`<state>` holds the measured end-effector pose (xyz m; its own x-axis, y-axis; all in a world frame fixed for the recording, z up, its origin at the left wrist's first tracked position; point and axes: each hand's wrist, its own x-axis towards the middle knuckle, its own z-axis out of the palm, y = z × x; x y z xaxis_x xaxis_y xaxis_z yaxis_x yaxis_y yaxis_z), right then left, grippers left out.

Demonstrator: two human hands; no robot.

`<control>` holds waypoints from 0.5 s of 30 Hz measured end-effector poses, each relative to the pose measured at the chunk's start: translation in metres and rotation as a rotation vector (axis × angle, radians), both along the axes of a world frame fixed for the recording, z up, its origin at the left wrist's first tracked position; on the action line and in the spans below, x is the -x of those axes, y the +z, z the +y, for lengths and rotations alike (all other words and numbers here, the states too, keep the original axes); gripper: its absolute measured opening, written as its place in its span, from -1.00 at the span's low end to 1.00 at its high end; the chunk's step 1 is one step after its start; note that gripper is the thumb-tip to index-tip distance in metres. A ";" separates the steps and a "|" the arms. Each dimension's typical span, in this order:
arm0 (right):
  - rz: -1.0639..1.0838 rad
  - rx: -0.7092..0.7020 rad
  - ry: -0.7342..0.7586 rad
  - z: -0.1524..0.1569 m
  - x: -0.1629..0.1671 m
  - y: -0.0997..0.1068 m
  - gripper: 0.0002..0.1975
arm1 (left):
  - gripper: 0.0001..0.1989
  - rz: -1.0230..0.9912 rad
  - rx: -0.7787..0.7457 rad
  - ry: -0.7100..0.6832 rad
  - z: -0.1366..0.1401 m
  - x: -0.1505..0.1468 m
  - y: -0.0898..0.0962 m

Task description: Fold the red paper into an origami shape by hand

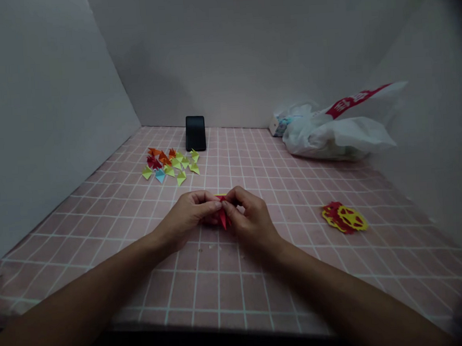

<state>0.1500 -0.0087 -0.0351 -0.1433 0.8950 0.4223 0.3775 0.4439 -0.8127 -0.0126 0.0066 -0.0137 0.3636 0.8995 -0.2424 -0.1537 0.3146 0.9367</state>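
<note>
Between my two hands is a small piece of folded red paper, its pointed end hanging downward. My left hand pinches it from the left with thumb and forefinger. From the right, my right hand pinches the same paper, its thumb and fingertips meeting the left ones near the top. Fingers cover much of the paper, so its full shape is hidden. Just behind the fingertips, a thin yellow edge shows; I cannot make out what it belongs to.
Several folded paper cranes in yellow-green, orange, red and blue lie at the back left. Behind them a black phone leans upright. Red and yellow paper cut-outs lie at the right. A white plastic bag and a box sit at the back right.
</note>
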 end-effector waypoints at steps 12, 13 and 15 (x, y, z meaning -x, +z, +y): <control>0.068 0.083 0.014 -0.001 0.001 0.001 -0.88 | -0.81 0.025 -0.033 -0.007 0.001 -0.001 0.000; 0.076 0.083 0.009 -0.001 0.001 0.002 -0.88 | -0.82 0.021 -0.036 -0.011 0.001 -0.001 0.000; 0.088 0.083 -0.001 0.000 0.001 0.002 -0.87 | -0.81 0.026 -0.048 -0.022 0.000 -0.001 -0.001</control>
<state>0.1488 -0.0091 -0.0332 -0.1080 0.9276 0.3576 0.3036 0.3733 -0.8766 -0.0121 0.0066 -0.0148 0.3776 0.9021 -0.2088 -0.1222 0.2721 0.9545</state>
